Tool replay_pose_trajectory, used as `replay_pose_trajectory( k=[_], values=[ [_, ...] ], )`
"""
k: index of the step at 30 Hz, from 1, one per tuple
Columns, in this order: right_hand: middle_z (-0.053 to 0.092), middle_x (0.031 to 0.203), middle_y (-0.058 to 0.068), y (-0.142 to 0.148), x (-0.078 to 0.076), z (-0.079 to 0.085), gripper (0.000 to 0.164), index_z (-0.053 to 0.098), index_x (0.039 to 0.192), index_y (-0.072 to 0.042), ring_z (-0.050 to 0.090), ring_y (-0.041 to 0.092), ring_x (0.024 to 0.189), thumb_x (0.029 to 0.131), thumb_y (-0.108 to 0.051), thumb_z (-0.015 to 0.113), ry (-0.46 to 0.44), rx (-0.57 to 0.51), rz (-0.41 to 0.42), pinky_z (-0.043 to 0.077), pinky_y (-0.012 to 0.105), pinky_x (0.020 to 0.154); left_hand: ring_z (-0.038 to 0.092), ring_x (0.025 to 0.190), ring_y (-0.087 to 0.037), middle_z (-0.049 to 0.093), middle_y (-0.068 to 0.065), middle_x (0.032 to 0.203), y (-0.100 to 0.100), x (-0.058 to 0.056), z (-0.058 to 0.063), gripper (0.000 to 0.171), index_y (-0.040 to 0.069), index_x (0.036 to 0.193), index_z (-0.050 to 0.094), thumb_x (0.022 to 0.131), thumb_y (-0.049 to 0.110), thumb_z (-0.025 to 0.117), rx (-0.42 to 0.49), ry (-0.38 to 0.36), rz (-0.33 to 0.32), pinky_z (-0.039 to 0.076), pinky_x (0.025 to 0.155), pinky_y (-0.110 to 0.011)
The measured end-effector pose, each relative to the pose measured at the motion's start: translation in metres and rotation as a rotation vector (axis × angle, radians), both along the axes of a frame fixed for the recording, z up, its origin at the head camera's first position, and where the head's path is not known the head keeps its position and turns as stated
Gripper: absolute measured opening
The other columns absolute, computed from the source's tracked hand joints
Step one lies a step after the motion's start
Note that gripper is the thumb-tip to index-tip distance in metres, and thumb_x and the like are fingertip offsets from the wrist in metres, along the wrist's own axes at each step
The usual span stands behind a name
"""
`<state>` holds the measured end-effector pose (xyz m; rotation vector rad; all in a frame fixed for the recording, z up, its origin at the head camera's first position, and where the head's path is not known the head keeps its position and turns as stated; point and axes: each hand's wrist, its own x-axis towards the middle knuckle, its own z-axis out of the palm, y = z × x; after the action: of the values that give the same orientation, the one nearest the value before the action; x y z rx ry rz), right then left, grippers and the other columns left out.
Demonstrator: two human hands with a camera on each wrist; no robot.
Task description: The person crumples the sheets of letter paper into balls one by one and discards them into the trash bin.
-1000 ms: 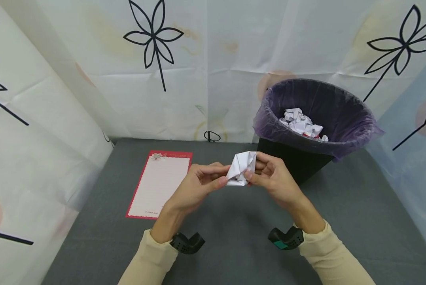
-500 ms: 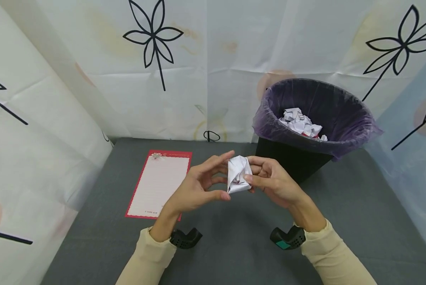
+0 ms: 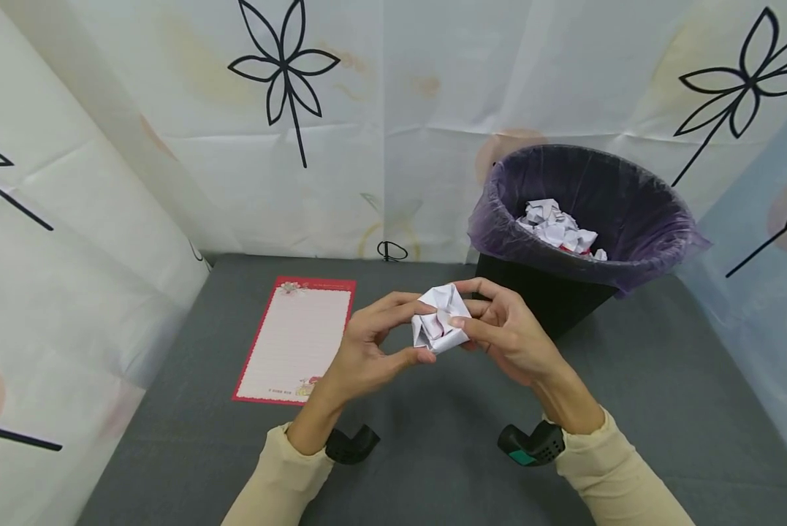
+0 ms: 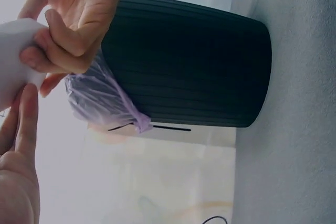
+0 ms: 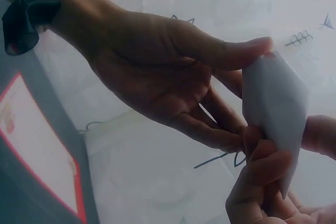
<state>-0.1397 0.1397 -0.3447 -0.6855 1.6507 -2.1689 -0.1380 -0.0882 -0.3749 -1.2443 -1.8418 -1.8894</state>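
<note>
One folded white paper (image 3: pixel 438 333) was above the surface (image 3: pixel 426 453), short of its far edge — I saw the left hand (image 3: pixel 370 347) and right hand (image 3: pixel 510 337) both pinching it, the bin (image 3: pixel 557 296) beyond.

The counter (image 3: pixel 432 460) is viewed forward and down from the head. The bin (image 4: pixel 184 66) is faced, frame turned sideways, from the left wrist. The folded paper (image 5: pixel 275 95) is shown close up from both wrists; the sheet (image 5: pixel 42 150) is shared by the head and right wrist.
</note>
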Motion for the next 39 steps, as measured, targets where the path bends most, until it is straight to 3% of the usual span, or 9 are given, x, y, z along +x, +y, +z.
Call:
replay_pose_trajectory(
  k=[6,15,24,28,31,35,39],
  values=[
    [0.072,0.107,0.008,-0.002,0.001,0.0,0.038,0.045,0.133,0.007,0.062,0.012,0.079,0.098,0.007,0.059,0.055,0.021,-0.054,0.051,0.021,0.064,0.063,0.1,-0.027,0.066,-0.02,0.115,0.003,0.001,-0.003,0.047,-0.008,0.112,0.07,0.086,0.03,0.08,0.053,0.005,0.063,0.057,0.091,-0.042],
    [0.067,0.11,0.01,-0.004,0.005,-0.004,0.038,0.045,0.14,0.013,0.059,0.019,0.077,0.104,0.002,0.051,0.272,0.131,-0.141,0.052,0.027,0.067,0.067,0.096,-0.025,0.068,-0.02,0.107,0.005,0.0,-0.002,0.041,-0.007,0.104,0.072,0.089,0.031,0.079,0.075,0.02,0.125,0.058,0.089,-0.044],
    [0.063,0.124,0.014,-0.008,0.006,-0.009,0.052,0.049,0.141,0.008,0.064,0.02,0.097,0.096,-0.005,0.071,0.291,0.049,-0.124,0.058,0.024,0.075,0.068,0.092,-0.024,0.069,-0.019,0.101,0.01,0.0,-0.003,0.038,-0.007,0.102,0.073,0.088,0.028,0.08,0.098,0.033,0.157,0.058,0.088,-0.044],
    [0.067,0.118,0.012,-0.011,0.006,-0.01,0.043,0.058,0.135,0.008,0.065,0.018,0.087,0.094,0.001,0.07,0.321,0.035,-0.186,0.058,0.024,0.07,0.068,0.088,-0.023,0.07,-0.017,0.096,0.013,0.0,-0.004,0.033,-0.007,0.101,0.075,0.086,0.021,0.083,0.112,0.03,0.194,0.06,0.084,-0.042],
    [0.071,0.111,0.01,-0.012,0.005,-0.011,0.037,0.063,0.13,0.007,0.064,0.016,0.076,0.093,0.006,0.069,0.344,0.025,-0.243,0.057,0.024,0.064,0.068,0.085,-0.023,0.071,-0.015,0.094,0.014,0.001,-0.003,0.026,-0.005,0.099,0.076,0.08,0.007,0.087,0.111,0.008,0.22,0.06,0.082,-0.041],
    [0.072,0.108,0.01,-0.011,0.004,-0.011,0.039,0.066,0.13,0.003,0.065,0.015,0.077,0.092,0.007,0.07,0.317,-0.016,-0.251,0.058,0.025,0.064,0.069,0.091,-0.025,0.072,-0.016,0.102,0.012,0.002,-0.002,0.032,-0.004,0.103,0.074,0.076,0.003,0.089,0.102,-0.041,0.17,0.059,0.085,-0.042],
    [0.072,0.104,0.007,-0.009,0.004,-0.011,0.036,0.063,0.127,0.004,0.066,0.014,0.081,0.092,0.004,0.072,0.224,-0.022,-0.239,0.059,0.025,0.067,0.067,0.105,-0.022,0.07,-0.012,0.117,0.004,-0.003,-0.004,0.053,-0.015,0.116,0.064,0.083,0.02,0.085,0.15,-0.126,-0.004,0.057,0.09,-0.042]
  ],
)
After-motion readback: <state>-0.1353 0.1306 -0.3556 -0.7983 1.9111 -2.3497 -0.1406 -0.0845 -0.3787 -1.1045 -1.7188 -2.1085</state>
